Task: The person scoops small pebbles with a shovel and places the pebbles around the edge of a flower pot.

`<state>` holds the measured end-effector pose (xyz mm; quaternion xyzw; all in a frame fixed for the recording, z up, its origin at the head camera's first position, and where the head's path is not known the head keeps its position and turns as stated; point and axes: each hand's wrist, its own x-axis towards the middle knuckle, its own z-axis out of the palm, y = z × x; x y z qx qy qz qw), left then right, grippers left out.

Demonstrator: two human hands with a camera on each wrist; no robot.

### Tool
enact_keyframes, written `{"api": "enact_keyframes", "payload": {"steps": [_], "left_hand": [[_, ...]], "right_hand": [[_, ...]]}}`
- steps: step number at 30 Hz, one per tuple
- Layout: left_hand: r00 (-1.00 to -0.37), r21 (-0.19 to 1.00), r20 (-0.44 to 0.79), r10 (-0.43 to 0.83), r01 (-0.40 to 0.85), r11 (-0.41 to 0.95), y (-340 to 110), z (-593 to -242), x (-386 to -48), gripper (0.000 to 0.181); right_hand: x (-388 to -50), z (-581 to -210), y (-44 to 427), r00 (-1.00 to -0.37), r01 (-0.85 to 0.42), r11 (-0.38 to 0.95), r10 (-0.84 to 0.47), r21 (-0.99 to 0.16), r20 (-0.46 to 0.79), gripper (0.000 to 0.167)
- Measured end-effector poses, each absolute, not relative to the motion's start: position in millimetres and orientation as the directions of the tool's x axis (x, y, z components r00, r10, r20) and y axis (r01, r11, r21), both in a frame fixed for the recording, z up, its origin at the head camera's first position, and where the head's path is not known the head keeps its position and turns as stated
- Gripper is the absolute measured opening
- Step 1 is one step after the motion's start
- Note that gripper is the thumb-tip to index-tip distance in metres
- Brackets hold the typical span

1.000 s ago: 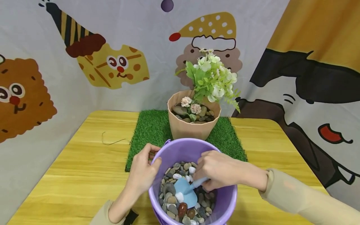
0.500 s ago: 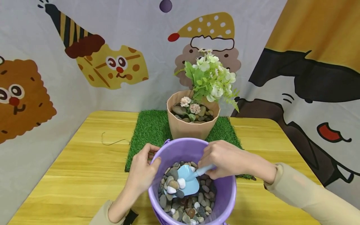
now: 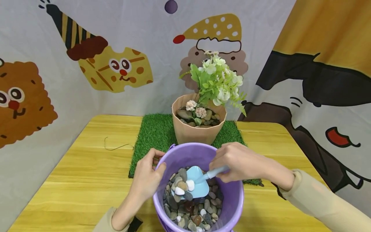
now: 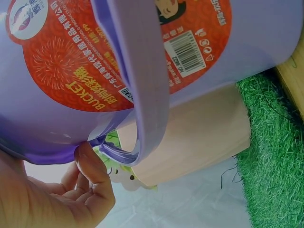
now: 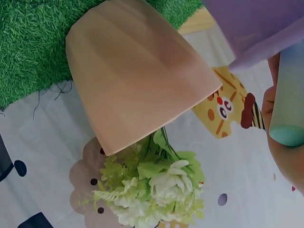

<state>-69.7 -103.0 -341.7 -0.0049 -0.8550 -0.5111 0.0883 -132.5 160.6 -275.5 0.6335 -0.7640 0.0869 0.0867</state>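
Note:
My left hand (image 3: pixel 147 175) grips the left rim of the purple bucket (image 3: pixel 238 206), thumb at the inner side; in the left wrist view its fingers (image 4: pixel 92 166) meet the rim near the handle hinge. Grey, brown and white pebbles (image 3: pixel 188 219) cover the bucket's bottom. My right hand (image 3: pixel 237 162) holds the handle of a light-blue shovel (image 3: pixel 200 190) over the pebbles, inside the bucket. Several stones lie on the blade's left part, among them a white stone (image 3: pixel 190 185). In the right wrist view the pale handle (image 5: pixel 289 95) shows within the hand.
A peach pot (image 3: pixel 198 133) with pebbles, pink blooms and white flowers (image 3: pixel 221 80) stands behind the bucket on a green turf mat (image 3: pixel 157 132). A thin wire (image 3: pixel 116 148) lies on the wooden table (image 3: pixel 75 183) at left. A printed cloth (image 3: pixel 124 19) hangs behind.
My right hand has moved up and to the right. The shovel has come up out of the pebbles with several stones on its blade. My left hand has stayed on the rim.

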Motion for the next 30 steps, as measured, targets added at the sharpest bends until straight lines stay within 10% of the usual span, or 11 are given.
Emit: {"api": "enact_keyframes", "payload": {"steps": [30], "left_hand": [[-0.982, 0.874, 0.170, -0.078, 0.114, 0.473, -103.2, -342.6, -69.5, 0.023]], "right_hand": [[-130.5, -262.3, 179.5, -0.338, -0.941, 0.323, -0.915, -0.103, 0.218, 0.026]]}}
